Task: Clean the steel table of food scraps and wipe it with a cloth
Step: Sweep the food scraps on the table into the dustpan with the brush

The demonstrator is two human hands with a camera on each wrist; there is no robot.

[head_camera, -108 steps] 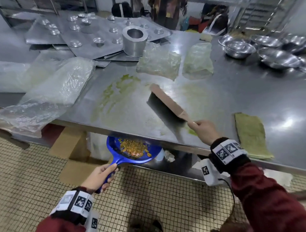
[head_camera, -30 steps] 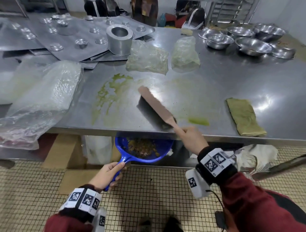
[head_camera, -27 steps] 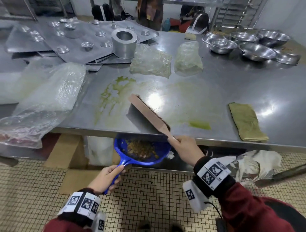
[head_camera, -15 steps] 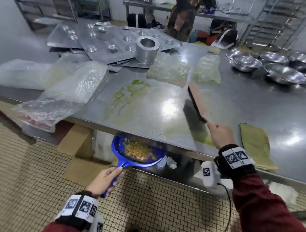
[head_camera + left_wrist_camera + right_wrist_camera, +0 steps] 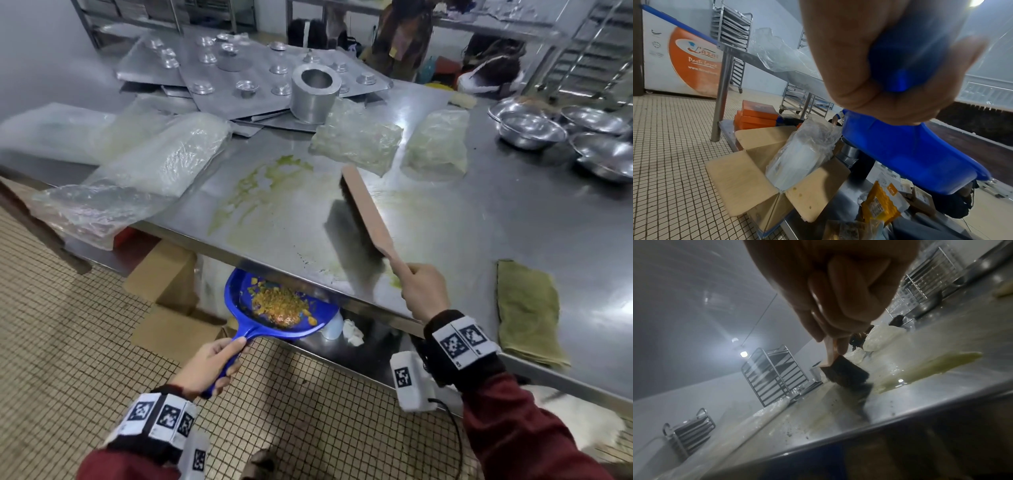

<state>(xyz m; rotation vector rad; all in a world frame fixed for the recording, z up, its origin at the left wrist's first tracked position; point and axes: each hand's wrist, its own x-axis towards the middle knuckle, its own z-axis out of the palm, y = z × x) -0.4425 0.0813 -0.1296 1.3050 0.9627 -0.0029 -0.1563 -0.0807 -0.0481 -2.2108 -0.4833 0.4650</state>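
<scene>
Gripping one wooden-backed brush (image 5: pixel 364 212) in my right hand (image 5: pixel 424 291), fingers wrapped tight round its slim handle, I've got the dark bristles down on the steel table (image 5: pixel 513 222) close to the near edge — the wrist view shows the bristle block (image 5: pixel 844 373) meeting the smeared metal. My left hand (image 5: pixel 209 365) is curled round the handle of one blue plastic dustpan (image 5: pixel 277 308), held just under the table lip, and in its smooth scoop sits a single crumbly heap of orange-yellow scraps (image 5: pixel 281 303). From the left wrist I see only the pan's glossy underside (image 5: pixel 910 155). On the tabletop: one patchy green smear (image 5: pixel 260 185), thin and streaky, left of the brush; one folded olive cloth (image 5: pixel 525 311), soft and rectangular, lying flat to the right of my hand near the edge. Two crinkled clear bags (image 5: pixel 356 140) with pale green contents sit beyond the brush, side by side. One thick-walled metal cylinder (image 5: pixel 315 92) stands upright on flat metal sheets (image 5: pixel 239 68) studded with little round cups. At least four shiny steel bowls (image 5: pixel 529 130) cluster at the far right — some overlapping. Large clear plastic bags (image 5: pixel 144 178) slump over the left edge.
</scene>
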